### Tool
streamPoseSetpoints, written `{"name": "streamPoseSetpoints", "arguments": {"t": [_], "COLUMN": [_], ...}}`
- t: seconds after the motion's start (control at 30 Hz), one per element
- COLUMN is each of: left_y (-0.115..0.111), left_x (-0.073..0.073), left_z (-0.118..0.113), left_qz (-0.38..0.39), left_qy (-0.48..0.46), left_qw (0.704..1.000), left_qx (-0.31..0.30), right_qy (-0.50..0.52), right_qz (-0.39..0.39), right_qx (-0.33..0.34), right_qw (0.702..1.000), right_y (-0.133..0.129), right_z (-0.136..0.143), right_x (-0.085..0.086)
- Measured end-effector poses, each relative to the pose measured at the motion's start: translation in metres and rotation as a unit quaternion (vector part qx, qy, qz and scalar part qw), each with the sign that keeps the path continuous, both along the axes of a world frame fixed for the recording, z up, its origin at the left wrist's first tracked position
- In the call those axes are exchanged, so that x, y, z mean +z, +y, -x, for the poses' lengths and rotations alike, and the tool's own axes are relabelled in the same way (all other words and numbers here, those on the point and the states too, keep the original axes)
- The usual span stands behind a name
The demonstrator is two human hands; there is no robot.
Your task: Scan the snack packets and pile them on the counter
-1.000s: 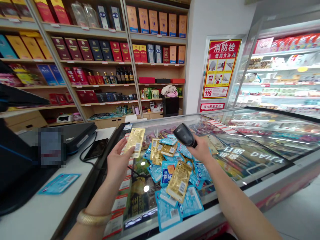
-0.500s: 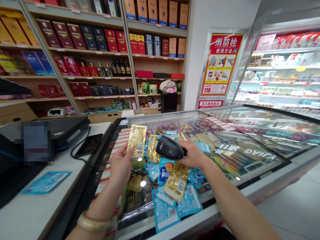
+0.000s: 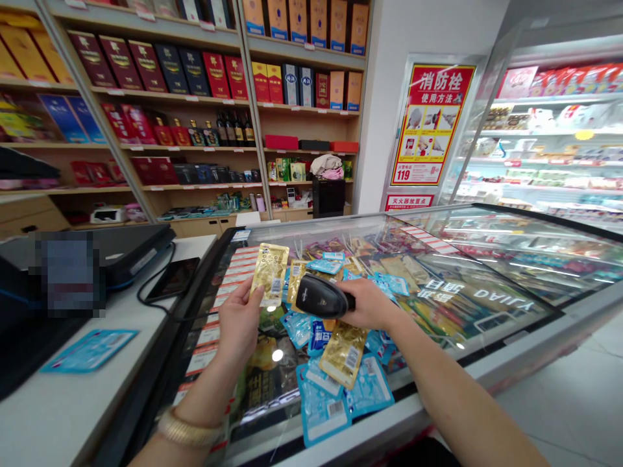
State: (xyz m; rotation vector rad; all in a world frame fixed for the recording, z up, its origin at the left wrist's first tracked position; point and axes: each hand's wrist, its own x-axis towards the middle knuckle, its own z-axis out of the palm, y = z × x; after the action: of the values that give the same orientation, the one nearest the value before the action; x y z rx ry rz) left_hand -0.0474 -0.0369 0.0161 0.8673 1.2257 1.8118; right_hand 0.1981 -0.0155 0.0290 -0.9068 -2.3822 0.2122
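Observation:
My left hand (image 3: 242,319) pinches a gold snack packet (image 3: 270,271) by its lower left edge, its barcode facing up near the bottom. In my right hand (image 3: 368,303) is a black barcode scanner (image 3: 322,296), its head turned left toward that packet and a short gap from it. Below and around the scanner lies a loose pile of blue packets (image 3: 325,403) and gold packets (image 3: 344,353) on the freezer's glass lid (image 3: 265,415). The scanner's handle is mostly hidden by my fingers.
On the white counter (image 3: 146,344) at left are a blue packet (image 3: 91,350), a dark phone (image 3: 174,279), a cable and a black machine with a blurred screen. Boxed goods fill the shelves (image 3: 185,97) behind. A lit refrigerated display (image 3: 545,143) stands at right.
The scanner has shifted slightly left, closer to the gold packet. The packet in my left hand has moved a little right. The pile looks about the same.

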Motion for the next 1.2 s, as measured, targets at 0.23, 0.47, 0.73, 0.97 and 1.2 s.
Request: {"name": "streamPoseSetpoints", "arguments": {"t": [0.23,0.47,0.73,0.97,1.2], "left_y": [0.002,0.003,0.001,0.005,0.026], "left_x": [-0.005,-0.009,-0.006,-0.004,0.016], "left_z": [0.001,0.002,0.002,-0.003,-0.033], "left_qz": [-0.004,-0.004,0.002,0.016,0.018], "left_qy": [-0.007,0.003,0.007,-0.014,0.043], "left_qw": [1.0,1.0,1.0,1.0,0.996], "left_qx": [-0.003,0.002,0.005,0.001,-0.071], "right_qy": [-0.01,-0.013,0.012,0.084,0.171], "right_qz": [0.017,0.021,0.013,-0.032,-0.061], "right_qx": [0.001,0.004,0.006,-0.061,-0.218], "right_qw": [1.0,1.0,1.0,0.994,0.959], "right_y": [-0.002,-0.002,-0.002,0.017,0.039], "right_z": [0.002,0.003,0.003,-0.022,-0.064], "right_x": [0.001,0.002,0.001,0.0,-0.005]}}
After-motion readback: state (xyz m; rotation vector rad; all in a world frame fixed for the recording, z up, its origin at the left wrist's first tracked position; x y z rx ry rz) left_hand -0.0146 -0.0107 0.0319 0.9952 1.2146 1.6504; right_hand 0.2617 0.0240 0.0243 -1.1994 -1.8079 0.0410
